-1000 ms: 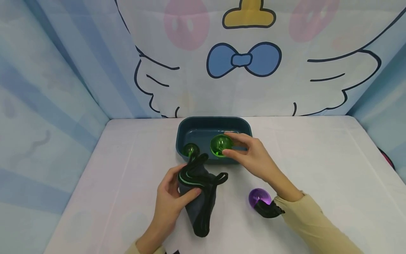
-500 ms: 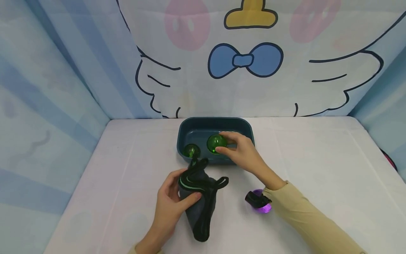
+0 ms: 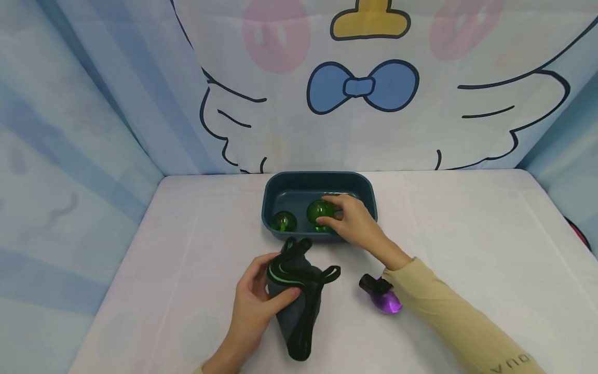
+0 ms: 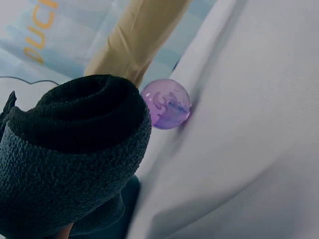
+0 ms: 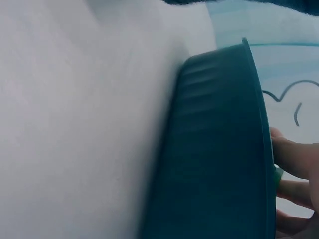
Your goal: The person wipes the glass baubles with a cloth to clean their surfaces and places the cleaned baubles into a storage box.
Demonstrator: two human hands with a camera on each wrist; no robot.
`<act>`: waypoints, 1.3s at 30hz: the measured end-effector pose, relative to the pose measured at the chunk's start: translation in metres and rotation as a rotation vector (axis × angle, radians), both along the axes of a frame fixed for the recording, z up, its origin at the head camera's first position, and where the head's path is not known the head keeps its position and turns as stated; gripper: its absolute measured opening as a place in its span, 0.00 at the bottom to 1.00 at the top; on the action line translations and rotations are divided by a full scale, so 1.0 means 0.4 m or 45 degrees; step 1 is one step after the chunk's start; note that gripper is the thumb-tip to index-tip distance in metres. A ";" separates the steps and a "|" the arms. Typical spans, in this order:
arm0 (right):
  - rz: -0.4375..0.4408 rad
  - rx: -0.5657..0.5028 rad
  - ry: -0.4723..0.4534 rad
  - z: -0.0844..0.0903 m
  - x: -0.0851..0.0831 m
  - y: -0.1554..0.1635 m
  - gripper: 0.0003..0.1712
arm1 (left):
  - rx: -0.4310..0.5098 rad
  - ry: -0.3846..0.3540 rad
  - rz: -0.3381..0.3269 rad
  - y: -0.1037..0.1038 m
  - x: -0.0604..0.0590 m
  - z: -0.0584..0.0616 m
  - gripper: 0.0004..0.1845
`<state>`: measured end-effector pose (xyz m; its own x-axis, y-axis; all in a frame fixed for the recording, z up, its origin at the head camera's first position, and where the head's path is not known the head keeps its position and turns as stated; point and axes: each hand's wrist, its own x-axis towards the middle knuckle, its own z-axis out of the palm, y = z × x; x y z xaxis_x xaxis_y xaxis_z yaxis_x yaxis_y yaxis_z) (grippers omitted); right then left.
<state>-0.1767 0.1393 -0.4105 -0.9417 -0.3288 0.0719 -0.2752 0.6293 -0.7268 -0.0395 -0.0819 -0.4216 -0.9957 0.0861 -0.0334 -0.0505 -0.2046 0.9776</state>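
Observation:
My right hand (image 3: 352,221) pinches a clear green ball (image 3: 320,212) between thumb and fingers, inside the dark blue bin (image 3: 319,176). At the bin's left end lies a second green ball (image 3: 284,222). Just in front of the bin, my left hand (image 3: 257,301) grips a rolled dark grey towel (image 3: 291,311) with black edging, a green stripe and a loop; its fuzzy rolled end fills much of the left wrist view. In the right wrist view the bin's side wall (image 5: 219,139) hides most of the green ball and parts of the fingers (image 5: 294,157).
A purple ball (image 3: 390,303) rests on the white-covered table (image 3: 196,249) below my right forearm, partly covered by a black piece (image 3: 374,284) at the cuff. Behind the bin hangs a printed cloth backdrop (image 3: 355,135).
My right hand has carried the green ball slightly left and lower into the bin. The left hand has drawn the towel a little toward me, off the bin's front edge.

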 end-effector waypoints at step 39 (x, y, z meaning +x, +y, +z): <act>0.033 0.138 0.062 0.052 0.017 0.025 0.30 | 0.029 -0.038 -0.053 0.037 0.017 -0.014 0.35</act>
<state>-0.1699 0.1492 -0.3898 -0.9290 -0.3614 0.0800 -0.3258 0.6958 -0.6401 -0.0326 -0.0670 -0.4271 -0.9898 0.1289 -0.0607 -0.0887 -0.2241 0.9705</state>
